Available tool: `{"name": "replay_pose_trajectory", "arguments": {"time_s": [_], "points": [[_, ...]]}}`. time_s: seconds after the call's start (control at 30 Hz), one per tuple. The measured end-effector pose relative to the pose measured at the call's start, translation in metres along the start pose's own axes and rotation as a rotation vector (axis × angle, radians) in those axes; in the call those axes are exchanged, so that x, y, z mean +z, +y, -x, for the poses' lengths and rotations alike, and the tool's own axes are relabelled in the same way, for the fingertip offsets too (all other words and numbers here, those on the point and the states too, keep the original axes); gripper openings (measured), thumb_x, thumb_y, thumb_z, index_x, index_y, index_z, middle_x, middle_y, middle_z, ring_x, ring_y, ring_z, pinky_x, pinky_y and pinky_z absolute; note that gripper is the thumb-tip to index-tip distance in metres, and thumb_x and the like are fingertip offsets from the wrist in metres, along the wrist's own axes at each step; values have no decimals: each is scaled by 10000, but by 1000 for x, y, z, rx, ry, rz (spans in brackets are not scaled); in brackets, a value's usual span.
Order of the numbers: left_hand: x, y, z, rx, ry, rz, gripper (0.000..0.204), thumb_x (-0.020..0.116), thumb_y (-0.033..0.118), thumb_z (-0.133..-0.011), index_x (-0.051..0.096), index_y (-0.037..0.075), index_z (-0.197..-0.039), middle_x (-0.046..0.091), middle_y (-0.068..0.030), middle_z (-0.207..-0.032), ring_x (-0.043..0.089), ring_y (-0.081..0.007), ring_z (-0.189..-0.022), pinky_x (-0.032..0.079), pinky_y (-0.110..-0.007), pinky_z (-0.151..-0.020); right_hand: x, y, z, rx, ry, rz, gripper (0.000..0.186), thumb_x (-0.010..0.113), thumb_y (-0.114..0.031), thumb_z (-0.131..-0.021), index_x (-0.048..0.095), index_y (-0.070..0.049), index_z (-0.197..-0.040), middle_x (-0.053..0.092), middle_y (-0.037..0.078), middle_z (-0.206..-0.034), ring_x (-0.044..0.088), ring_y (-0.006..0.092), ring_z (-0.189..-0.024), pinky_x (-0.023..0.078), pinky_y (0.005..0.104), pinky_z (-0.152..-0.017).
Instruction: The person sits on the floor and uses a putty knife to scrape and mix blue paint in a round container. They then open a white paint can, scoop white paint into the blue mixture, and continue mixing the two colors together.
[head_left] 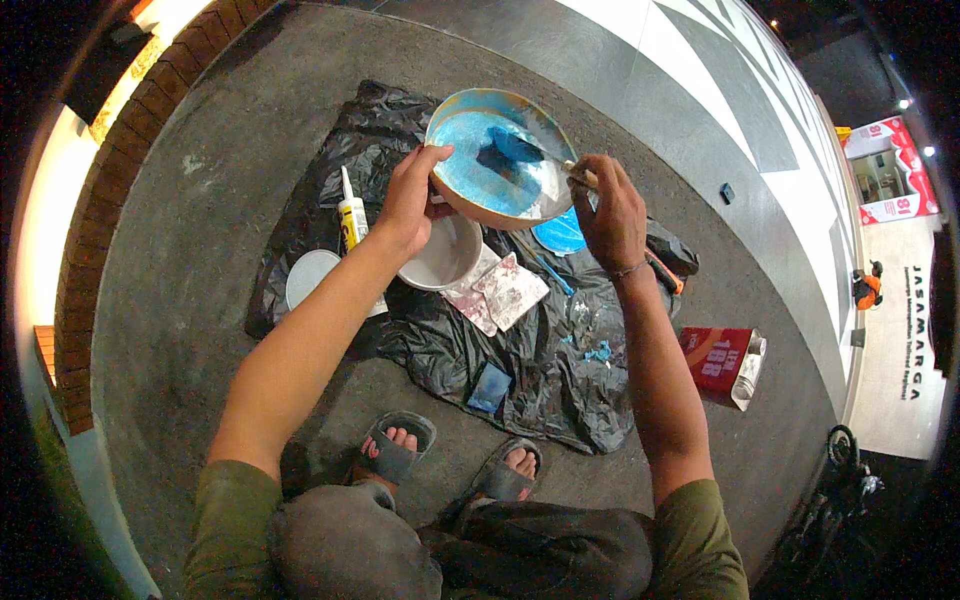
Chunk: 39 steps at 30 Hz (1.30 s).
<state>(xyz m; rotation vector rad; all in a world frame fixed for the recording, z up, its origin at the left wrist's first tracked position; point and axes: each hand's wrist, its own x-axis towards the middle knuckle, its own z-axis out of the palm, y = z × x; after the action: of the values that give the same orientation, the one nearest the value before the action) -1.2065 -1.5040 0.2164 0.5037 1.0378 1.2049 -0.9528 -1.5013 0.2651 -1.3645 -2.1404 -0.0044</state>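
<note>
My left hand (408,202) grips the near left rim of a wide round bowl (462,172), its thumb over the edge and its fingers underneath. The bowl is tilted so its inside shows, coated light blue with a whitish patch at the right. My right hand (613,215) pinches the pale handle of a paintbrush (515,147) at the bowl's right rim. The brush's blue-coated head lies against the inside of the bowl, casting a dark shadow. Below the bowl stands a white tub (445,258) with pale contents, partly hidden by my left hand and the bowl.
Black plastic sheeting (440,350) covers the ground. On it lie a nozzled tube (352,215), a white lid (312,278), stained sheets (512,292), a blue disc (560,235) and a small blue square (489,388). A red can (722,365) lies right of it; my sandalled feet are near.
</note>
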Motion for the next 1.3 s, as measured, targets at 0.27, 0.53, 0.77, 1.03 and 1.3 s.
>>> {"name": "replay_pose_trajectory", "arguments": {"time_s": [0.27,0.53,0.77,1.03,1.3], "points": [[-9,-8,29,-49,49,65,489,690,418,-815,586,140,-1204,607,-66,-1102,613,-201,-1015,536,-400,-818,-11,-13,17,-5,39,-35,246,684,-95,-858,570,-91,-1076,639,125,-977,646,364,-895,518,436,-744],[0,3,57,-68,2,86,566,673,441,-835,559,92,-1266,622,-99,-1161,638,-242,-1061,560,-448,-870,-34,-21,26,-17,56,-38,251,707,-112,-843,590,-101,-1066,656,107,-962,663,341,-875,526,420,-732],[-2,-3,85,-201,-40,175,534,627,458,-892,591,75,-1262,669,-87,-1190,665,-253,-1049,542,-422,-928,-68,-35,26,-48,-53,-152,223,734,-116,-804,625,-98,-998,680,97,-957,678,322,-871,541,405,-741],[-9,-18,96,-243,-246,312,571,517,448,-967,513,40,-1366,645,-150,-1254,648,-273,-1128,515,-426,-1003,-107,-60,23,-182,-130,-101,182,749,-91,-762,682,-112,-930,676,58,-898,650,272,-830,525,381,-711],[-23,-10,94,-243,-331,161,595,520,495,-963,549,28,-1332,661,-169,-1213,670,-272,-1081,559,-417,-930,-119,-51,38,-182,-215,-208,229,775,-26,-723,726,-69,-942,700,62,-923,662,218,-834,543,328,-735]]}}
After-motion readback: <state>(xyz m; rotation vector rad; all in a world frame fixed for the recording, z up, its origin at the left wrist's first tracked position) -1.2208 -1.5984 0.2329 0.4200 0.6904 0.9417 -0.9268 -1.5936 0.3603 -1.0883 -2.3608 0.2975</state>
